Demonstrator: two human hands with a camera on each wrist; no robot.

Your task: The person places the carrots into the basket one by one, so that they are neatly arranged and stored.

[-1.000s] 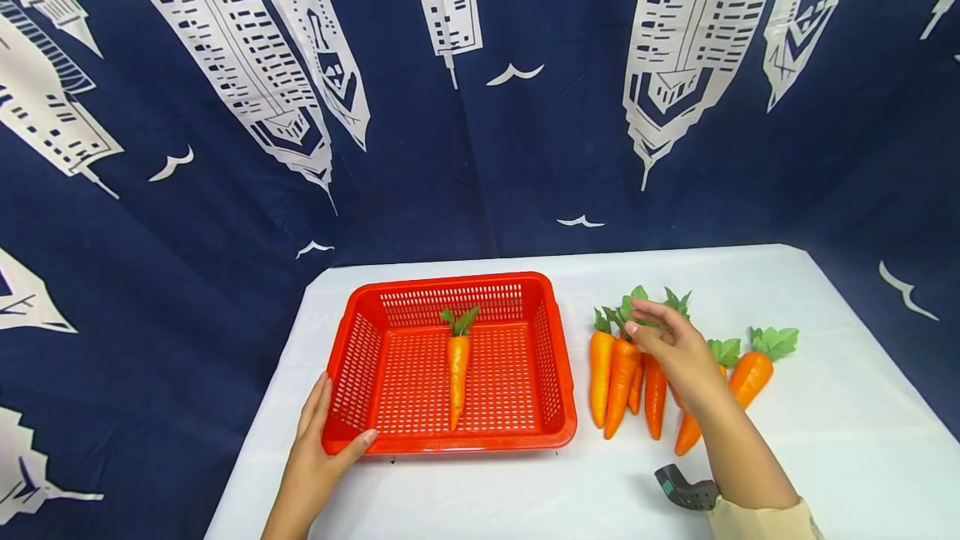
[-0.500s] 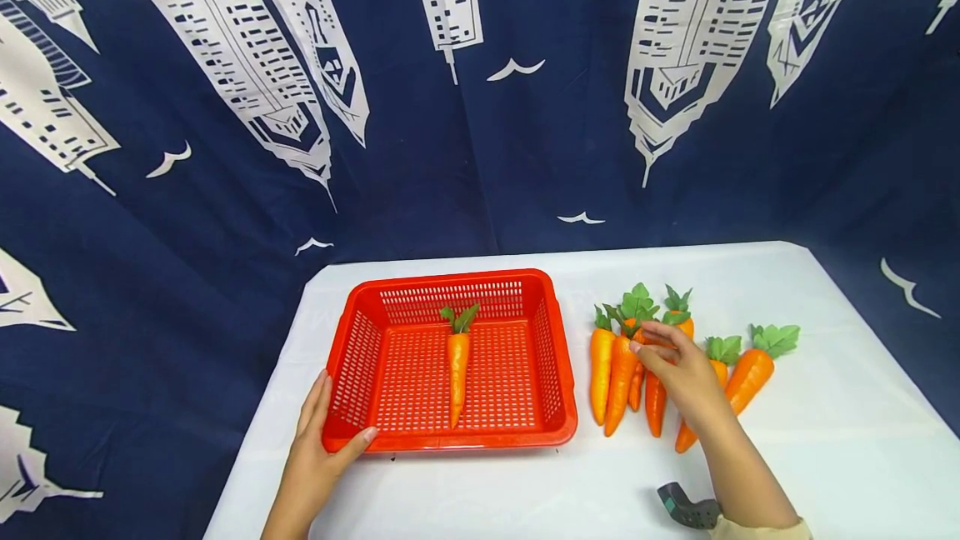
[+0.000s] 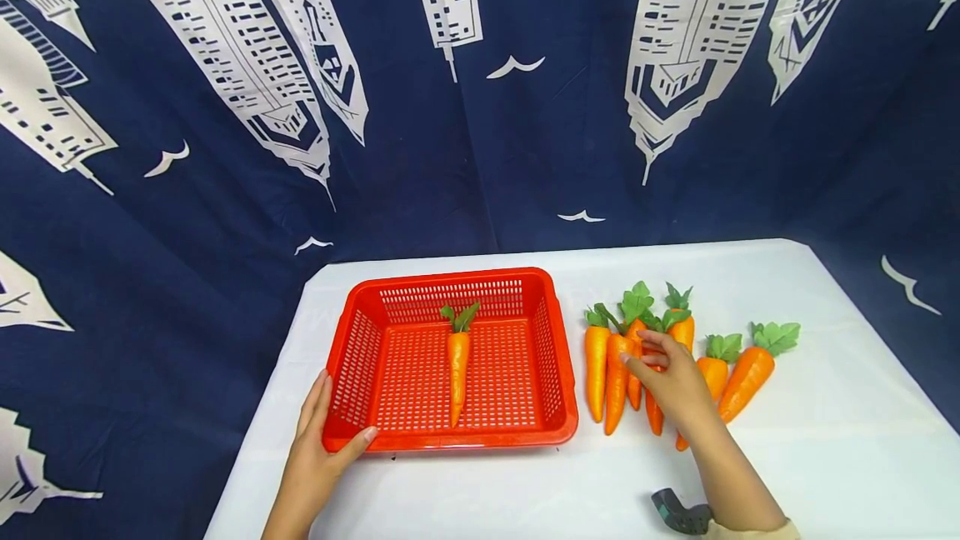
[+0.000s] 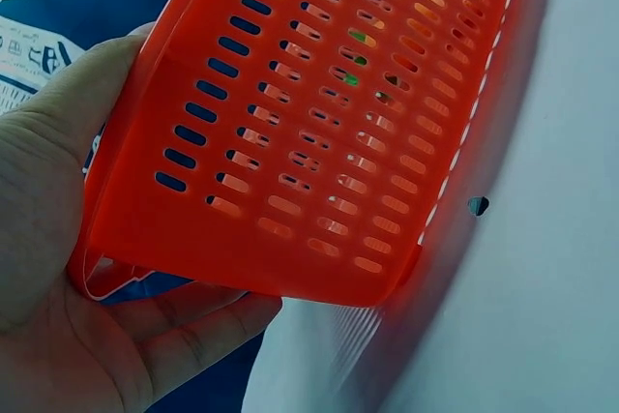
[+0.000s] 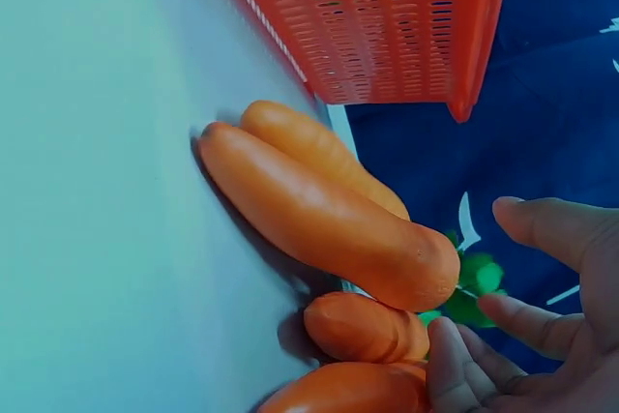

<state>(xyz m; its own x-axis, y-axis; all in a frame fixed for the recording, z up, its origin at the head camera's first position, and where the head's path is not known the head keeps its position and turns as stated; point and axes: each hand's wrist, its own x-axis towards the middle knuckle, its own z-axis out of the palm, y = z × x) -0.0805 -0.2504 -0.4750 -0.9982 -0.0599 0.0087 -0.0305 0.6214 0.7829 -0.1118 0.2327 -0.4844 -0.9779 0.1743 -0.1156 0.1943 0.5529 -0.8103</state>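
Note:
My left hand (image 3: 317,450) grips the near left corner of a red plastic basket (image 3: 450,442). In the left wrist view, the thumb lies along the rim and the fingers reach beneath it. One leafy carrot (image 3: 458,361) lies inside the basket. To the right of it, my right hand (image 3: 678,382) hovers low over a group of carrots, thumb and fingers spread apart. Nearest the thumb is an orange carrot (image 3: 617,382), with a yellower carrot (image 3: 596,369) beside it. In the right wrist view, the fingertips (image 5: 450,355) are close to a smaller carrot (image 5: 363,328); contact cannot be told.
Two more carrots lie at the right of the group, the outermost carrot (image 3: 748,382) slanted. A dark curved device (image 3: 678,513) sits by the right wrist. The white table (image 3: 465,498) ends at a navy patterned cloth (image 3: 465,190) behind.
My right hand has come lower and nearer over the carrots, its fingers still apart. The two leftmost carrots have shifted slightly left. My left hand and the basket have stayed put.

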